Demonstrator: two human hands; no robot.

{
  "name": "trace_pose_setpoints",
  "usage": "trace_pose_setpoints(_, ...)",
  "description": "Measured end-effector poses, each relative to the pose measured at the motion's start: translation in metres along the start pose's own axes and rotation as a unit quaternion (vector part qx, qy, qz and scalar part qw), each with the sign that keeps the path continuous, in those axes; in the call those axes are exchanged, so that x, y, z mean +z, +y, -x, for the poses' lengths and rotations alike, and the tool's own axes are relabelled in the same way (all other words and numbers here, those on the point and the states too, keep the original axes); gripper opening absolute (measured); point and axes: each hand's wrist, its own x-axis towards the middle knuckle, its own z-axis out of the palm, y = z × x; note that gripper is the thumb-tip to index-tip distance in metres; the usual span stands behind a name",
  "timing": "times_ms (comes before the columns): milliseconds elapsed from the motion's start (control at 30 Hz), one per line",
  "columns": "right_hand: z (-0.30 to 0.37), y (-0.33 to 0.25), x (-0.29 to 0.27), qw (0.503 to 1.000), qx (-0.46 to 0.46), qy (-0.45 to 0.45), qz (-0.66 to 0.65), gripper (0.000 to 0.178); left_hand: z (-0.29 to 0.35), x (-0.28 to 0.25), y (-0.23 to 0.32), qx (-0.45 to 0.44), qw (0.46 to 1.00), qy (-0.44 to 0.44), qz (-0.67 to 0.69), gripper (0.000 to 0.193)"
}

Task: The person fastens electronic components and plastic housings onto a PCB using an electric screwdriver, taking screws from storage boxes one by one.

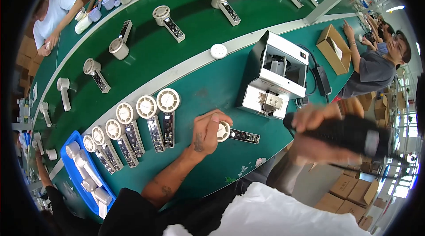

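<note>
My left hand (204,135) is closed around the round white head of a handheld fan (244,136). That fan lies over the green bench with its handle pointing right, and the handle's circuit board is exposed. On the right, my right hand (325,147) grips a black electric screwdriver (343,136), held up off the bench and smeared by motion. Its tip end points left, near the white screw feeder (281,78). Left of my left hand stands a row of several similar fans (146,107) with bare boards facing up.
A blue tray (74,169) of fans sits at the left. Beyond a pale rail, a green conveyor (190,54) carries spaced fans. A white round cap (218,51) rests on the rail. A cardboard box (333,50) and a seated person (374,65) are at the right.
</note>
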Motion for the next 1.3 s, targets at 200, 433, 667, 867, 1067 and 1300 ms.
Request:
trace_pose_setpoints(200,-0.006,0.027,0.011,0.991,0.036,0.067,0.107,0.097,0.001,0.003,-0.006,0.005,1.0,0.004,0.01,0.041)
trace_pose_setpoints(433,0.03,0.025,0.037,0.993,0.101,0.057,-0.02,0.099,0.003,0.002,-0.005,-0.008,1.0,-0.004,0.022,0.041)
trace_pose_setpoints(667,0.04,0.039,0.05,0.987,0.157,0.027,-0.024,0.097,0.003,0.001,-0.003,-0.011,1.0,-0.001,0.029,0.04)
trace_pose_setpoints(867,0.041,0.042,0.043,0.989,0.141,0.019,-0.046,0.095,0.001,0.001,-0.003,-0.006,1.0,-0.003,0.019,0.039)
trace_pose_setpoints(1067,0.043,0.04,0.04,0.99,0.111,0.015,-0.08,0.095,0.0,0.002,-0.001,0.004,1.0,-0.007,0.024,0.039)
trace_pose_setpoints(1300,0.053,0.052,0.04,0.982,0.128,0.027,-0.135,0.106,0.003,0.0,-0.004,-0.011,1.0,-0.006,0.027,0.039)
